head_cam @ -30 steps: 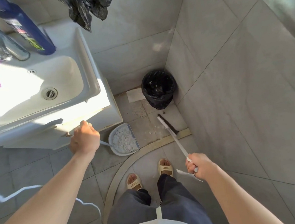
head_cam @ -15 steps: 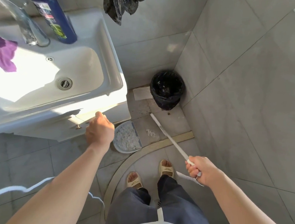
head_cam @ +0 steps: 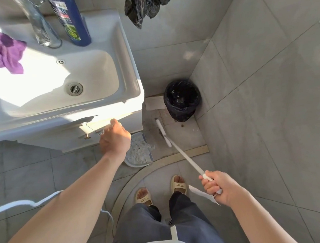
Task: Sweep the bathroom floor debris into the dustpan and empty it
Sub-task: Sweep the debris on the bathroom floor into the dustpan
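Note:
A pale blue dustpan (head_cam: pixel 139 163) full of white debris (head_cam: pixel 139 150) rests on the floor tiles beside the sink cabinet. My left hand (head_cam: pixel 115 139) is closed above it, its handle hidden under my fist. My right hand (head_cam: pixel 216 186) grips the end of a long white broom handle (head_cam: pixel 185 158). The broom head (head_cam: pixel 162 131) lies on the floor just right of the dustpan, between it and the black-lined bin (head_cam: pixel 182 99). A few specks of debris (head_cam: pixel 182 125) remain on the tiles near the bin.
A white sink on a cabinet (head_cam: pixel 129 89) stands at the left, with a purple cloth, a glass and a blue bottle on it. A white paper (head_cam: pixel 154 103) lies beside the bin. Tiled walls close the corner. My sandalled feet (head_cam: pixel 178 185) stand behind a curved floor strip.
The broom head has swept left toward the dustpan, and the small pile beside it is gone from the tiles. The view has shifted left and down.

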Demonstrator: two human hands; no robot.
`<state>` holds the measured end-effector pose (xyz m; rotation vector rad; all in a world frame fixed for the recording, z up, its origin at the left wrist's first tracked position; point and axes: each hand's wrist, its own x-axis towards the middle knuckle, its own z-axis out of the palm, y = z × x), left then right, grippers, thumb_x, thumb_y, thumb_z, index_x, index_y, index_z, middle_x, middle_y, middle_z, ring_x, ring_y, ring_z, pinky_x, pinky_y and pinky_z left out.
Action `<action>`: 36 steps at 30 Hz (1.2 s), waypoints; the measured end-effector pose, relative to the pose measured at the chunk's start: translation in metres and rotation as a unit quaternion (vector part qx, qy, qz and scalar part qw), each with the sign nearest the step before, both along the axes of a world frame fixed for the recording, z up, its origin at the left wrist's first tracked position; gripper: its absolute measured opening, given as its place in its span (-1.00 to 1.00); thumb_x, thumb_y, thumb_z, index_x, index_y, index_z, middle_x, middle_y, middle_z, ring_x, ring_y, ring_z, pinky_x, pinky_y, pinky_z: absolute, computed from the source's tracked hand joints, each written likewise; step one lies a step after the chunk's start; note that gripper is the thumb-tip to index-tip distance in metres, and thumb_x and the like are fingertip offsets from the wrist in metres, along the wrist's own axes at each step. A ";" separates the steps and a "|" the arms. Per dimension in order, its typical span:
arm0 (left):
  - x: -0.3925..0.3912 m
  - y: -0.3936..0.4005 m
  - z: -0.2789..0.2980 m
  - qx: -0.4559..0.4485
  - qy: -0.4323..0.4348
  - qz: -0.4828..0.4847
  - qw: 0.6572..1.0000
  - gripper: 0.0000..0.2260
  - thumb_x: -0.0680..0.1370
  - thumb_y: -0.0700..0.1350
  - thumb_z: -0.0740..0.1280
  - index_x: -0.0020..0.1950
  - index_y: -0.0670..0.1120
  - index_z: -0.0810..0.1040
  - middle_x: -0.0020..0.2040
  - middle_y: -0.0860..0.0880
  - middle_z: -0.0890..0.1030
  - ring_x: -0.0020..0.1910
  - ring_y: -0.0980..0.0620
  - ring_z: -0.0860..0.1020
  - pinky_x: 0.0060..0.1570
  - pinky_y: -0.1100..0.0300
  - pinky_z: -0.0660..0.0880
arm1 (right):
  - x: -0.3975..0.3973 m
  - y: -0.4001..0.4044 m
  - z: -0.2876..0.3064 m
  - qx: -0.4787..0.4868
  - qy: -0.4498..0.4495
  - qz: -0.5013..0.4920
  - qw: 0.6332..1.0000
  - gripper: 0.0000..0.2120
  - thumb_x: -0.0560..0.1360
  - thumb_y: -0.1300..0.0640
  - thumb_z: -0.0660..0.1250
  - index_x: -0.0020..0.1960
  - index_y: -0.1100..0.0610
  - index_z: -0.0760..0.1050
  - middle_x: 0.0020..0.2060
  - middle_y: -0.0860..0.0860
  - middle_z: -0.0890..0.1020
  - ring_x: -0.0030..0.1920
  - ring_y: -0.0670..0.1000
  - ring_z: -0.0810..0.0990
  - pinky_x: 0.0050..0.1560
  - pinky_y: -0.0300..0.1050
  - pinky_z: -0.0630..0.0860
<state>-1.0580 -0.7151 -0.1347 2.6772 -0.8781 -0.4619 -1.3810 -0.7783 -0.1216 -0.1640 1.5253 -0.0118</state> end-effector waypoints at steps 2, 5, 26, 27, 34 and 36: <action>-0.001 0.000 0.001 -0.001 0.003 0.001 1.000 -0.86 0.62 -0.21 0.11 0.05 -0.23 0.43 -0.19 -0.15 0.49 -0.14 -0.24 0.54 -0.29 0.04 0.34 | 0.010 0.006 -0.008 -0.008 0.025 0.017 1.000 -0.72 0.70 0.11 0.05 -0.02 0.27 0.40 -0.45 0.05 0.39 -0.63 -0.15 0.23 -0.72 -0.35 0.13; -0.001 0.000 0.004 -0.004 0.002 0.005 1.000 -0.88 0.61 -0.22 0.12 0.03 -0.22 0.42 -0.22 -0.11 0.44 -0.23 -0.17 0.46 -0.31 0.06 0.34 | 0.032 0.015 -0.027 0.015 0.043 0.039 0.998 -0.73 0.68 0.13 0.04 -0.02 0.27 0.41 -0.44 0.06 0.41 -0.62 -0.14 0.25 -0.71 -0.34 0.15; -0.013 0.015 0.004 0.003 0.000 0.034 0.999 -0.83 0.62 -0.24 0.05 0.03 -0.23 0.43 -0.05 -0.24 0.57 -0.12 -0.28 0.54 -0.25 0.00 0.41 | 0.020 0.010 -0.024 0.076 -0.030 0.004 0.997 -0.70 0.70 0.09 0.02 -0.05 0.27 0.37 -0.49 0.04 0.38 -0.67 -0.15 0.24 -0.74 -0.37 0.15; -0.013 0.016 0.005 0.008 0.000 0.036 0.999 -0.82 0.62 -0.24 0.05 0.04 -0.23 0.43 -0.04 -0.25 0.57 -0.10 -0.29 0.54 -0.23 -0.01 0.42 | 0.017 0.008 -0.022 0.075 -0.035 0.006 0.997 -0.72 0.70 0.09 0.03 -0.03 0.27 0.37 -0.50 0.05 0.39 -0.66 -0.15 0.24 -0.73 -0.37 0.15; -0.015 0.020 0.007 0.027 -0.015 0.043 0.999 -0.81 0.63 -0.25 0.05 0.06 -0.24 0.44 -0.04 -0.25 0.57 -0.09 -0.30 0.53 -0.22 -0.01 0.39 | -0.027 -0.020 0.007 0.045 -0.035 0.048 0.997 -0.71 0.69 0.09 0.06 0.02 0.28 0.41 -0.48 0.04 0.40 -0.65 -0.14 0.25 -0.74 -0.34 0.17; -0.017 0.023 0.007 0.031 -0.016 0.051 0.998 -0.80 0.65 -0.19 0.05 0.04 -0.22 0.43 -0.07 -0.22 0.56 -0.12 -0.27 0.53 -0.23 -0.01 0.41 | -0.038 -0.032 0.008 0.021 -0.016 0.069 0.997 -0.71 0.69 0.10 0.06 0.00 0.30 0.42 -0.48 0.05 0.40 -0.66 -0.15 0.24 -0.75 -0.33 0.16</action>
